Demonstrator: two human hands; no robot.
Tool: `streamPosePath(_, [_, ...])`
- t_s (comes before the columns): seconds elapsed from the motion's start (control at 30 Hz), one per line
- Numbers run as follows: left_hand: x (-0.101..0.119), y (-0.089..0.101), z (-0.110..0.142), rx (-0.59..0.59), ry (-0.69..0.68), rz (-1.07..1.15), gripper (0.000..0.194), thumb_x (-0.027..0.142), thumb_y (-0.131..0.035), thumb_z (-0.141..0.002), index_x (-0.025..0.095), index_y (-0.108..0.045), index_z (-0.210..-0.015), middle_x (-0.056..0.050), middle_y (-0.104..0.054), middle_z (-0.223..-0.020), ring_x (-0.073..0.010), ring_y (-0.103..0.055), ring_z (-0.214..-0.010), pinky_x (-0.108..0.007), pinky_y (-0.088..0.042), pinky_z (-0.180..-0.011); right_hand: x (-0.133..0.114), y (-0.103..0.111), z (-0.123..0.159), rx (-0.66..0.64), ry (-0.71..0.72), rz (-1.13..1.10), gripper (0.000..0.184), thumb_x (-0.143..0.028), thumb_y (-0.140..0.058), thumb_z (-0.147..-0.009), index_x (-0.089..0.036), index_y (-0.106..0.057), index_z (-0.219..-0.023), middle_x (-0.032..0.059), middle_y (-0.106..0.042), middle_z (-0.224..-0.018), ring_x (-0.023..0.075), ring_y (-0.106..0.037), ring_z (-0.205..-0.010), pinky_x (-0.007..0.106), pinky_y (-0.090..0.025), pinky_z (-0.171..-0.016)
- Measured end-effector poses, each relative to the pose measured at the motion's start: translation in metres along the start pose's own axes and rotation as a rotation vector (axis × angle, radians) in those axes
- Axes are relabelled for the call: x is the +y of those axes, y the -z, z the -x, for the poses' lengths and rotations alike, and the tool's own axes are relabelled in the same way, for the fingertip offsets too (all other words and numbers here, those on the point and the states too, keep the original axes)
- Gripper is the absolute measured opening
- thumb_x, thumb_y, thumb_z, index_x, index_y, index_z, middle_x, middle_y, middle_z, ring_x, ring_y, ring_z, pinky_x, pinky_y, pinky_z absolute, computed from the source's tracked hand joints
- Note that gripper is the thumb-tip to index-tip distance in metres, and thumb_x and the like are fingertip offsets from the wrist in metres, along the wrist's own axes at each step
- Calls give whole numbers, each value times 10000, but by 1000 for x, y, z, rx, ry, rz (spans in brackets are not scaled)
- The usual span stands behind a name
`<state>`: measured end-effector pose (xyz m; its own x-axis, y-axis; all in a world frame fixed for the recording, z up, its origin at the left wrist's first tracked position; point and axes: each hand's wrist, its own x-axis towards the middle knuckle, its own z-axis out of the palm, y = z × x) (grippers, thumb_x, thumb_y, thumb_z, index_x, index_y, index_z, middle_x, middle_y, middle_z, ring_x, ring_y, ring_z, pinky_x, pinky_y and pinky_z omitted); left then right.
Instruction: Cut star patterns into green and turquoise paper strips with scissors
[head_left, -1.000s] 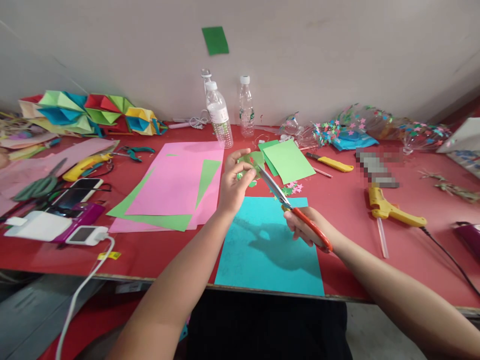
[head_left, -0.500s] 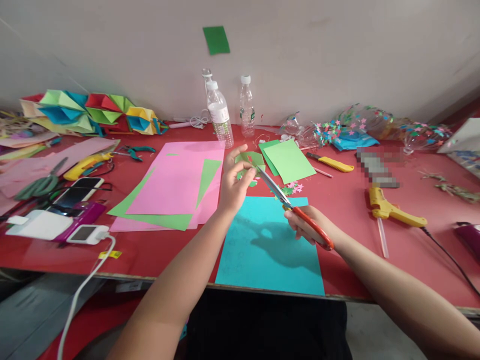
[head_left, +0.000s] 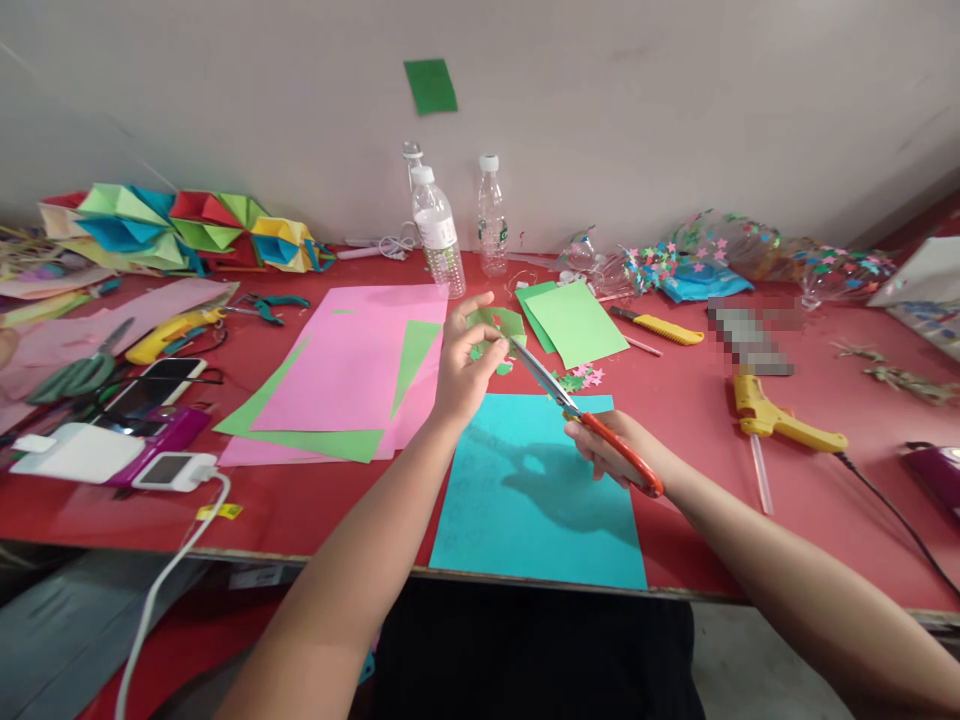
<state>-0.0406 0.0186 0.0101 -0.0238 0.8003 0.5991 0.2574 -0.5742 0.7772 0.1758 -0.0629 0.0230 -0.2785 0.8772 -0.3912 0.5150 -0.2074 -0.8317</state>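
My left hand (head_left: 463, 365) is raised over the red table (head_left: 690, 420) and pinches a small piece of green paper (head_left: 501, 325) between thumb and fingers. My right hand (head_left: 611, 450) grips orange-handled scissors (head_left: 577, 410), whose blades point up-left and meet the green piece at its right edge. A turquoise sheet (head_left: 536, 490) lies flat under both hands at the table's front edge. Small green scraps and star cut-outs (head_left: 583, 378) lie just beyond it.
Pink and green sheets (head_left: 352, 375) lie left, a light green sheet (head_left: 574, 322) behind. Two water bottles (head_left: 439, 235) stand at the wall. A yellow glue gun (head_left: 780, 425) and cutter (head_left: 660, 325) lie right; phones, charger (head_left: 82, 450) and green scissors (head_left: 75, 372) left; folded paper shapes (head_left: 180, 228) far left.
My left fingers have shifted slightly on the green piece, turning it a little against the blades. The scissors have barely moved.
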Motion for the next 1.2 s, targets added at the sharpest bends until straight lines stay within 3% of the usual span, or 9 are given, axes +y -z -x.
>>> streamPosePath(0.43, [2,-1,1,9,32,12,159,233,-622,-817,232,-602,-660,-25,-579,-1370,-257,-517,-1270,-482,-417,-1108,-4,-2,1,36,-38,17,567,-726,-621,-737,-207,-452,-583,-54,-430,-428,88,-448,-346,195,-302,-313])
streamPosePath(0.63, [5,-6,5,13,58,76,162,261,-619,-843,231,-599,-684,-47,-578,-1350,-258,-543,-1225,-438,-542,-934,0,-8,1,20,-25,-34,528,-694,-545,-809,-210,-472,-610,-62,-409,-369,99,-455,-345,211,-342,-367])
streamPosePath(0.83, [7,-8,7,-1,71,104,160,237,-610,-843,239,-591,-684,-35,-580,-1347,-250,-525,-1265,-476,-462,-1046,4,-10,1,-7,34,-89,486,-631,-540,-853,-209,-490,-618,-77,-392,-337,83,-396,-315,225,-412,-432])
streamPosePath(1.07, [2,-9,8,16,89,88,157,295,-642,-829,251,-615,-681,-51,-601,-1073,-240,-566,-1146,-469,-438,-1052,1,-9,4,-10,53,-109,515,-682,-557,-825,-210,-501,-626,-68,-401,-346,93,-418,-335,220,-394,-418])
streamPosePath(1.2, [1,-10,9,30,93,90,151,318,-667,-823,256,-649,-686,-50,-574,-1019,-234,-562,-1110,-449,-448,-1034,0,-10,4,-2,35,-105,533,-698,-548,-824,-212,-489,-615,-68,-405,-356,89,-413,-328,225,-399,-417])
